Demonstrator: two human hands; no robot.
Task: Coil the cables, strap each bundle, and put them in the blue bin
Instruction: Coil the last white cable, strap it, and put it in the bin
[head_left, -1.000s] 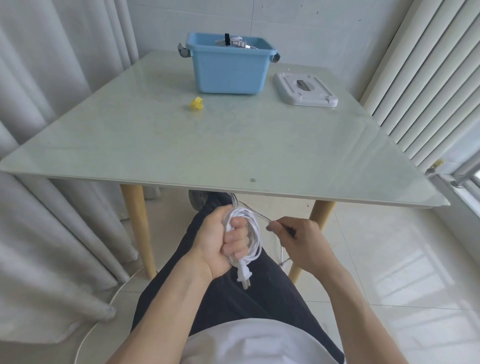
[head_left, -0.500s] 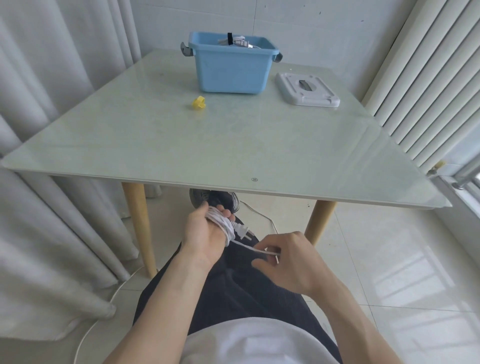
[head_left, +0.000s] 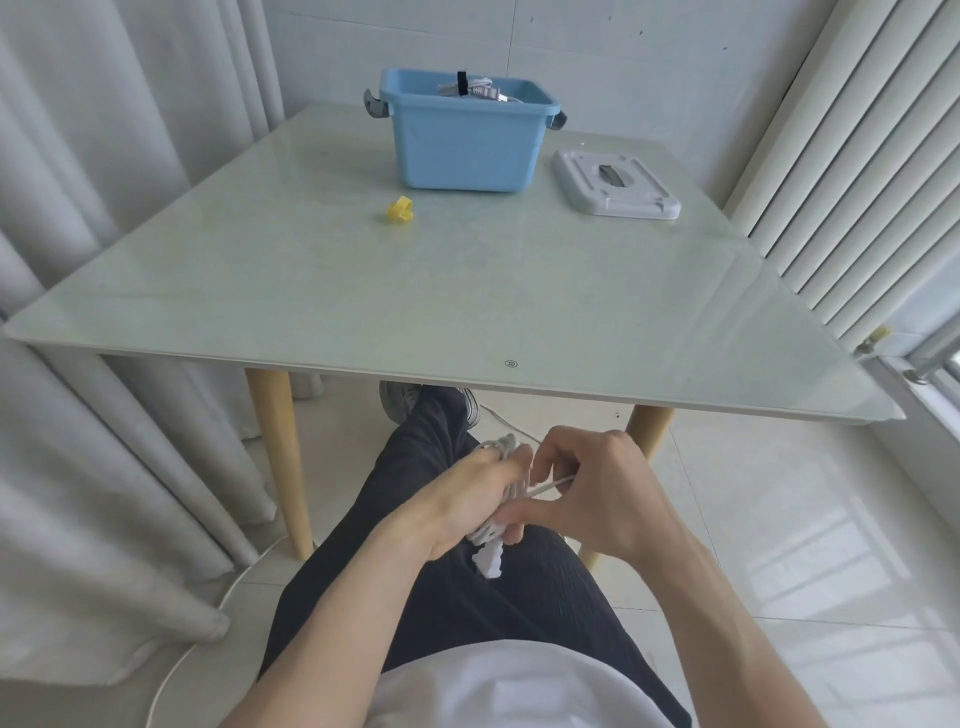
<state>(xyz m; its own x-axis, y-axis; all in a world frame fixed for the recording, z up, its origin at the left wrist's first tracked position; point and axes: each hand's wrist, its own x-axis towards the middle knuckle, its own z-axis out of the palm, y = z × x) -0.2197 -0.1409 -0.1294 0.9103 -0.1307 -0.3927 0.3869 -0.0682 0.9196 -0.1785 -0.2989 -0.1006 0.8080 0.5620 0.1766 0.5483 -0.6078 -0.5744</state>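
Observation:
Over my lap, below the table's front edge, my left hand (head_left: 462, 499) grips a coil of white cable (head_left: 491, 530); its white plug hangs down beneath the fist. My right hand (head_left: 597, 499) is right beside it and pinches the free run of the same cable, pulled taut between the two hands. The blue bin (head_left: 465, 137) stands at the far middle of the table with strapped cable bundles inside. A small yellow strap (head_left: 399, 210) lies on the table to the bin's front left.
A white lid (head_left: 615, 189) lies flat to the right of the bin. The pale green glass table (head_left: 415, 291) has wooden legs. Curtains hang at the left, a radiator and window sill at the right. A white cable runs on the floor.
My left hand has turned and dropped lower with the coil, its plug now hanging below. My right hand has come up close against it, carrying the loose cable round the coil.

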